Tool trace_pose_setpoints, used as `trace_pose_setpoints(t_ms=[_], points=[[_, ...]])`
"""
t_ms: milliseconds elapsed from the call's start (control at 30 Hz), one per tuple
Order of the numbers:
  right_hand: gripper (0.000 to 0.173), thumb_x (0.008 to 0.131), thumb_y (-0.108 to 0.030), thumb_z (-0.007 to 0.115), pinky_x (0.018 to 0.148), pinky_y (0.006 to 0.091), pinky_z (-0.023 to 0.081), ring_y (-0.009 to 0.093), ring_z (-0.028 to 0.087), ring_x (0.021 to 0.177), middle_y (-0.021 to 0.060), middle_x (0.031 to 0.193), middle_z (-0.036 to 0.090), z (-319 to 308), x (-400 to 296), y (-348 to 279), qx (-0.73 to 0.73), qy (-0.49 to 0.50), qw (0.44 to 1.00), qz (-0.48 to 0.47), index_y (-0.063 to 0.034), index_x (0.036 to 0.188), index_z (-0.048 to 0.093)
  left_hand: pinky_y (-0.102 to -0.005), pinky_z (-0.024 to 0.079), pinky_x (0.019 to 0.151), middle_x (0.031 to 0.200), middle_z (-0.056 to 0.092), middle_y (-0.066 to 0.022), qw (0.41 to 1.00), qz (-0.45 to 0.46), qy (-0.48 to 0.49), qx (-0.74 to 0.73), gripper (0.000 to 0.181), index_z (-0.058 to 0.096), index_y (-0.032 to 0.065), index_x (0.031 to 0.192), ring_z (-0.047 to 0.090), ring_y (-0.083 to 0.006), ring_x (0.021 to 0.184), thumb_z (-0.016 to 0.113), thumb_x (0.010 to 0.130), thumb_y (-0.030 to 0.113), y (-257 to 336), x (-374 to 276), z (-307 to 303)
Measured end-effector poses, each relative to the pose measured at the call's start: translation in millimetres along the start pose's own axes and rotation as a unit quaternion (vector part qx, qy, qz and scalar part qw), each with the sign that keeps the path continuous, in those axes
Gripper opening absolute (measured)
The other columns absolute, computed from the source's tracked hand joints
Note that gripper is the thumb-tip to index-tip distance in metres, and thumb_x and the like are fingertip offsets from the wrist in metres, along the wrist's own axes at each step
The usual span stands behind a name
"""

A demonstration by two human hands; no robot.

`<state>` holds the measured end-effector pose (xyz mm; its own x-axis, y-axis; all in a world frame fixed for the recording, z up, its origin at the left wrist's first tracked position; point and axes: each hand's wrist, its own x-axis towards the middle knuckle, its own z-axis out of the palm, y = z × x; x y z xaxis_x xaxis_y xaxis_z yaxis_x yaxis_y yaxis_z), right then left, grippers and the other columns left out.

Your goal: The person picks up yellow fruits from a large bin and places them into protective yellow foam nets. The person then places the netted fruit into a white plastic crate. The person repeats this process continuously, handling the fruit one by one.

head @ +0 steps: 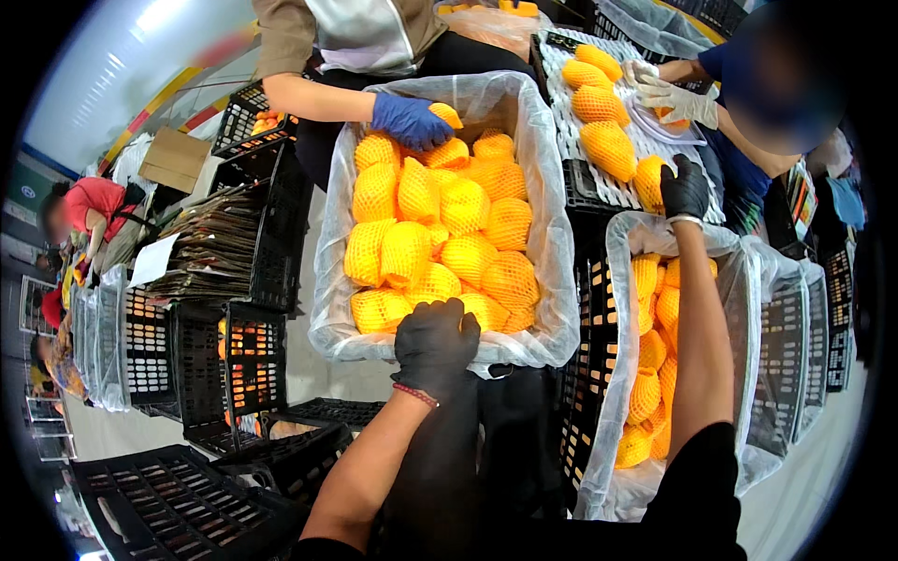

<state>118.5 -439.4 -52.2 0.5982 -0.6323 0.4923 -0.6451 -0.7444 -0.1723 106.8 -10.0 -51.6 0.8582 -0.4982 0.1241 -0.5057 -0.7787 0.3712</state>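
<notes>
Before me stands a crate lined with thin white sheeting (551, 280), filled with fruit in yellow foam net sleeves (464, 205). My left hand (436, 343), in a black glove, is at the near rim of this crate, against the nearest sleeved fruit; whether it grips one is hidden. My right hand (684, 188), also black-gloved, reaches to the foam-lined tray (575, 151) at the upper right. Its fingers touch a sleeved fruit (649, 184) at the tray's near edge. More sleeved fruits (607, 149) lie in a row there.
A co-worker's blue-gloved hand (412, 123) is in the central crate. Another person's white-gloved hands (670, 98) are over the tray. A lined crate of sleeved fruit (631, 393) stands under my right arm. Black plastic crates (189, 505) and a cardboard stack (210, 249) stand left.
</notes>
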Motion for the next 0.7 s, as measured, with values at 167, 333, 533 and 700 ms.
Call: trace_pose_setpoints(t_ms=[167, 333, 533, 700], points=[[0.043, 0.082, -0.043, 0.056, 0.083, 0.0362, 0.044, 0.031, 0.058, 0.095, 0.0174, 0.101, 0.061, -49.0, -78.8, -184.0, 0.329, -0.348, 0.865, -0.150, -0.0037, 0.098, 0.061, -0.0432, 0.045, 0.057, 0.066, 0.059, -0.0138, 1.000, -0.011, -0.020, 0.014, 0.020, 0.059, 0.0082, 0.073, 0.058, -0.0309, 0.065, 0.055, 0.076, 0.027, -5.1, -0.9, 1.0], [0.090, 0.065, -0.075, 0.050, 0.091, 0.0372, 0.041, 0.032, 0.053, 0.108, 0.0195, 0.117, 0.055, -39.3, -136.5, -307.7, 0.181, -0.481, 0.834, -0.202, -0.0002, 0.114, 0.055, -0.0425, 0.047, 0.057, 0.067, 0.060, -0.0148, 1.000, -0.002, -0.019, -0.004, 0.022, 0.062, 0.0073, 0.077, 0.059, -0.0313, 0.063, 0.055, 0.076, 0.028, 0.3, 1.5, 1.3], [0.091, 0.055, -0.064, 0.065, 0.091, 0.0343, 0.041, 0.034, 0.053, 0.109, 0.0238, 0.119, 0.052, 13.7, -159.3, -317.4, 0.216, -0.502, 0.830, -0.112, 0.0026, 0.116, 0.053, -0.0410, 0.048, 0.060, 0.069, 0.062, -0.0156, 0.998, -0.022, -0.064, -0.005, 0.023, 0.063, 0.0075, 0.078, 0.061, -0.0308, 0.067, 0.054, 0.077, 0.029, -2.1, 3.6, 0.0], [0.026, 0.070, -0.017, 0.064, 0.060, 0.0392, 0.053, 0.025, 0.061, 0.076, 0.0089, 0.087, 0.060, 19.4, -149.6, -253.8, 0.580, -0.599, 0.477, 0.278, -0.0086, 0.093, 0.058, -0.0449, 0.046, 0.060, 0.067, 0.060, -0.0172, 1.000, 0.010, -0.005, -0.017, 0.025, 0.059, 0.0047, 0.073, 0.059, -0.0335, 0.065, 0.049, 0.077, 0.027, -5.1, 1.6, 3.5]])
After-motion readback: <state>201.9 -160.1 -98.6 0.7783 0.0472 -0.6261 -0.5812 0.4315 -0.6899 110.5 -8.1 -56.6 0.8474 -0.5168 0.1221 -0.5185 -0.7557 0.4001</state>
